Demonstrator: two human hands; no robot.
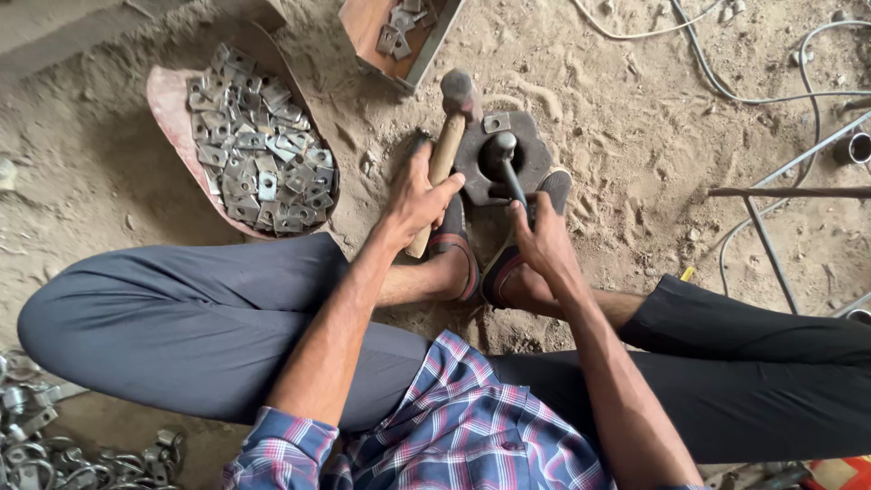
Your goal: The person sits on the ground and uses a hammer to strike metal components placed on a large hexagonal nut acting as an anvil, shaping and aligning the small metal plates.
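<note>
We see one sandy floor (635,118) filling the scene, with a person seated on it, two legs in grey trousers (181,318) spread wide and a plaid shirt (472,426) at the near edge. Two feet in sandals (458,249) meet in the middle, just near of a dark octagonal steel block (535,154) set in the sand.

To the far left lies one reddish pan (168,104) heaped with small stamped metal plates (254,154), too many for us to count. At the far edge sits one rusty tray (367,27) with a few more such plates, perhaps four. One single plate (496,122) rests on the block's far side. A heap of bent metal clamps (54,445) lies at the near left corner. Several cables (753,91) and thin steel rods (780,192) cross the sand at right.

Our left hand (419,195) is clenched around the wooden handle of one hammer (445,150), its head (458,91) lying just far-left of the block. Our right hand (540,236) grips the near end of one dark punch tool (506,163), whose rounded tip stands on the block's centre.
</note>
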